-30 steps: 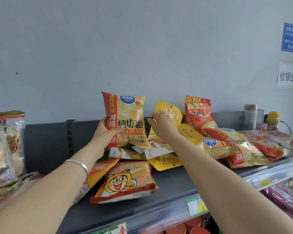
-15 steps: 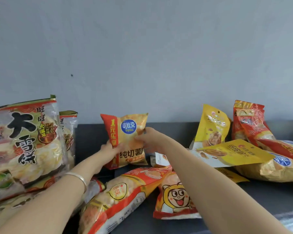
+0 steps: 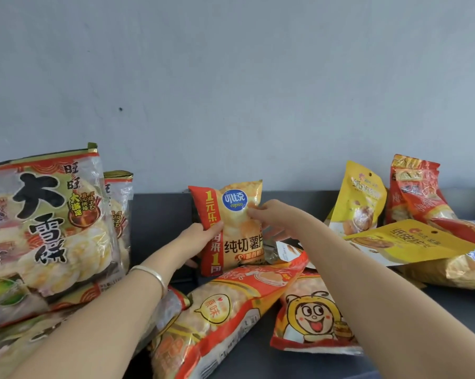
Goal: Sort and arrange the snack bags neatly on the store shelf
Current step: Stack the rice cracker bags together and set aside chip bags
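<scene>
A small yellow and red potato chip bag (image 3: 237, 236) stands upright against the dark back panel of the shelf (image 3: 159, 222). My left hand (image 3: 200, 239) grips its red left edge, thumb on the front. My right hand (image 3: 269, 217) pinches its upper right side. Below it lie a long orange rice cracker bag (image 3: 225, 318) and an orange bag with a cartoon face (image 3: 310, 321). Large rice cracker bags (image 3: 47, 222) stand at the left. Yellow pouches (image 3: 359, 203) and red bags (image 3: 416, 192) are heaped at the right.
A grey wall (image 3: 230, 77) rises behind the shelf. Another tall cracker bag (image 3: 120, 206) stands behind the large ones at the left. Dark shelf surface (image 3: 463, 305) shows at the right front, below a gold foil bag (image 3: 466, 269).
The chip bag went from held in the air to standing lower against the back panel, further left. My right hand left the yellow pouches and took the bag's right side. The view swung left.
</scene>
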`<state>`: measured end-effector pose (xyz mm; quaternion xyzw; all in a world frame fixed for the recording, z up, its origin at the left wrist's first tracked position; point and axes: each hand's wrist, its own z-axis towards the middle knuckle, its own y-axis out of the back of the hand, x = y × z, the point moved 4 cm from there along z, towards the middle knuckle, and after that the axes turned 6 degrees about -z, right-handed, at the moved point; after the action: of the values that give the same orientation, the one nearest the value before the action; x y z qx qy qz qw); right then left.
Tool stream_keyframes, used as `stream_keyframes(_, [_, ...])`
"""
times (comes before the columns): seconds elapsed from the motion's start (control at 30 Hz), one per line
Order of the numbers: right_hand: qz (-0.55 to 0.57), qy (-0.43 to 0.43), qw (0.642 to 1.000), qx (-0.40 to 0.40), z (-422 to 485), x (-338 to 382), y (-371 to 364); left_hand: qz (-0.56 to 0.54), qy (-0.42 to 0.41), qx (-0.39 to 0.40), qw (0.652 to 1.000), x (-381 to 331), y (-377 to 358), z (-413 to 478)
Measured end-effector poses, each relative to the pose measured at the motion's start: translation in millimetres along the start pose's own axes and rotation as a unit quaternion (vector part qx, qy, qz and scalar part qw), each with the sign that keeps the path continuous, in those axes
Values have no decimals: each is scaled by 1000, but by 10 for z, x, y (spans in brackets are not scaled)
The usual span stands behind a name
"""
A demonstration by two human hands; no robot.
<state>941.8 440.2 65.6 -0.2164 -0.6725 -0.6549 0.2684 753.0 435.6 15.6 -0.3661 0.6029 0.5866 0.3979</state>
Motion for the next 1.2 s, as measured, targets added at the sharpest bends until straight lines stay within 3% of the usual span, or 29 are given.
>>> stream_keyframes(0.23, [-98,14,992,-74,-184,57,50,-51,6,-1,999,24,-1,4])
stream_keyframes(0.33, [-146,27,979,-143,-238,63,59,-87,-24,-43,995,24,65,-26])
stream_keyframes(0.43, [-173,34,966,-187,-334,114,25,-50,-69,-93,992,-7,164,-131])
stream_keyframes(0.67, [-272,88,938,-193,-654,461,-258,132,-139,-158,969,-28,442,-606])
stream_keyframes(0.83, [-338,172,907,-185,-943,822,-646,191,-145,-204,949,48,770,-1149])
stream_keyframes(1.07, [-325,346,866,-158,-1442,1686,-1571,312,-71,-275,906,536,1486,-2270])
stream_keyframes(1.2, [-315,422,841,-120,-1775,2246,-2169,321,-8,-319,892,897,2082,-2892])
